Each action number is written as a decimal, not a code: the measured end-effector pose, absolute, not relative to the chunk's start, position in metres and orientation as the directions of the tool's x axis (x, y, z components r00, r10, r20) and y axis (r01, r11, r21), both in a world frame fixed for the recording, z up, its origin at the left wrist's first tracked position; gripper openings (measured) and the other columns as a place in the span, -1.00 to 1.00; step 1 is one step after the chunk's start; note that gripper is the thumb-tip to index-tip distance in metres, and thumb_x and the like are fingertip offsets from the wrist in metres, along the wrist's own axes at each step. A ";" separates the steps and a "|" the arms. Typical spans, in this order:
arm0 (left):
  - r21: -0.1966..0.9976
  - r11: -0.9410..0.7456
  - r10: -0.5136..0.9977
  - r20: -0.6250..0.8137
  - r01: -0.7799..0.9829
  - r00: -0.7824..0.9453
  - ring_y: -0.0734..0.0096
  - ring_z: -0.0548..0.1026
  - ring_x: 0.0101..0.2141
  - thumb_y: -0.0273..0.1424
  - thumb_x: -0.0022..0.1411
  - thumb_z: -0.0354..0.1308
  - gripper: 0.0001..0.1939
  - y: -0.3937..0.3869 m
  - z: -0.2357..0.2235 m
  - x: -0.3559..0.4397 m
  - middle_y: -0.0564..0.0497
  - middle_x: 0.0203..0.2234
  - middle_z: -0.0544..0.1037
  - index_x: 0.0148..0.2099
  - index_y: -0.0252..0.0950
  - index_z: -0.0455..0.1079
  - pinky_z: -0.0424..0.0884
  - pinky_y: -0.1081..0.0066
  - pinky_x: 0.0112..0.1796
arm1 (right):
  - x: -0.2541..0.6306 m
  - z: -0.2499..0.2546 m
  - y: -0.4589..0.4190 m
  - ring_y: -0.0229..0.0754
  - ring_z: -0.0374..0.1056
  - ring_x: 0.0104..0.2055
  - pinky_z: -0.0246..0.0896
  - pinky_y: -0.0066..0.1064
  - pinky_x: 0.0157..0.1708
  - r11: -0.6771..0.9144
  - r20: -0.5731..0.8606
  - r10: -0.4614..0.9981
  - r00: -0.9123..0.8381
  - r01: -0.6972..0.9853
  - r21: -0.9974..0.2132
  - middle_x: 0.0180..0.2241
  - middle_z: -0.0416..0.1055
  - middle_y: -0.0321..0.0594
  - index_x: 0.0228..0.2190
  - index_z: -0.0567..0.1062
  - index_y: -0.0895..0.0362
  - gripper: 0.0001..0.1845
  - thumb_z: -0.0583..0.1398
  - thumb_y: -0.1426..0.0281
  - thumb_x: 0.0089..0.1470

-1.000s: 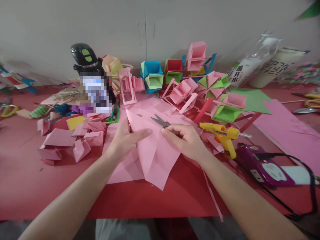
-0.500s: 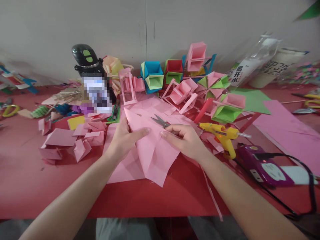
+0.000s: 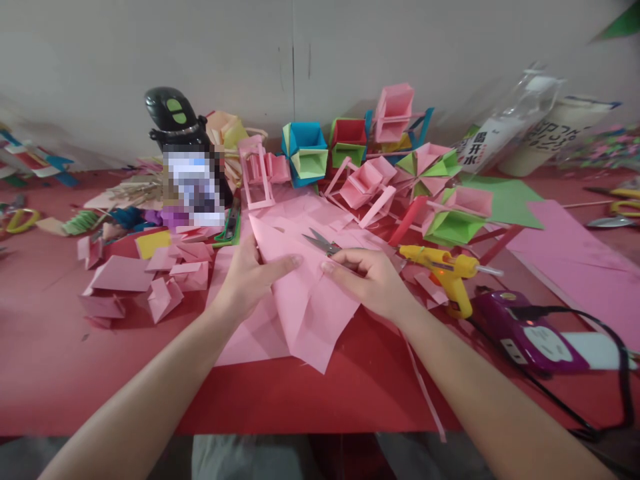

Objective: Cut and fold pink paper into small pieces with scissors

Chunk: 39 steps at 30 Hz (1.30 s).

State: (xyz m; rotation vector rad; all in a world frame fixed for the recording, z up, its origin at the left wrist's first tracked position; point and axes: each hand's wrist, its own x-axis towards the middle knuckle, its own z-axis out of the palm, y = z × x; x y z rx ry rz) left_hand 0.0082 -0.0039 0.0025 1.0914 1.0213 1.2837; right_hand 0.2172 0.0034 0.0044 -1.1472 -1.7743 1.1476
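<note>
A creased sheet of pink paper (image 3: 300, 300) is held up over the table, its lower corner pointing toward me. My left hand (image 3: 253, 267) grips its left side, thumb on top and fingers behind. In my right hand (image 3: 370, 277) is a pair of scissors (image 3: 323, 243), handles hidden by the fingers, blades slightly parted and pointing away to the left above the paper. My right thumb also presses on the pink paper's right part. More pink sheets (image 3: 245, 343) lie flat beneath.
Folded pink pieces (image 3: 165, 300) lie at left, near a black phone stand (image 3: 173, 117). Paper models (image 3: 305, 150) line the back. A yellow glue gun (image 3: 445, 263) and a purple power box (image 3: 530, 333) with black cable sit at right. A bottle (image 3: 515, 120) stands behind.
</note>
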 end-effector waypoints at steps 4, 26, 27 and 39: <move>0.980 -0.025 0.999 0.032 -0.197 0.033 0.10 0.62 -0.14 -0.42 0.01 0.48 -0.49 -0.004 0.002 0.008 -0.16 -0.08 0.63 0.01 -0.33 0.43 0.58 0.21 -0.17 | 0.217 0.004 0.003 -0.36 0.02 -0.54 -0.13 -0.45 -0.57 0.213 0.108 0.933 -0.344 0.285 -0.934 -0.57 0.20 -0.36 -0.47 0.53 0.18 -0.65 0.27 0.14 0.14; 0.986 -0.042 0.998 0.048 -0.164 0.034 0.06 0.60 -0.10 -0.36 0.02 0.47 -0.50 -0.004 0.002 0.009 -0.17 -0.06 0.63 0.01 -0.32 0.45 0.57 0.19 -0.13 | 0.217 0.004 0.003 -0.34 0.08 -0.51 -0.06 -0.43 -0.52 0.241 0.140 0.926 -0.351 0.262 -0.935 -0.55 0.28 -0.35 -0.47 0.54 0.16 -0.70 0.27 0.20 0.15; 0.986 -0.044 0.998 0.050 -0.163 0.034 0.06 0.60 -0.10 -0.36 0.02 0.47 -0.50 -0.004 0.002 0.009 -0.17 -0.05 0.62 0.01 -0.32 0.45 0.57 0.19 -0.13 | 0.217 0.004 0.003 -0.34 0.08 -0.51 -0.06 -0.43 -0.53 0.238 0.138 0.925 -0.353 0.258 -0.936 -0.55 0.28 -0.34 -0.47 0.53 0.16 -0.70 0.27 0.19 0.15; 0.986 -0.028 0.999 0.033 -0.164 0.030 0.03 0.61 -0.08 -0.38 0.02 0.47 -0.48 -0.004 0.002 0.009 -0.18 -0.03 0.62 0.03 -0.32 0.43 0.58 0.14 -0.10 | 0.217 0.005 0.002 -0.34 0.08 -0.50 -0.05 -0.43 -0.53 0.236 0.136 0.924 -0.357 0.252 -0.938 -0.54 0.28 -0.33 -0.47 0.52 0.16 -0.64 0.29 0.12 0.13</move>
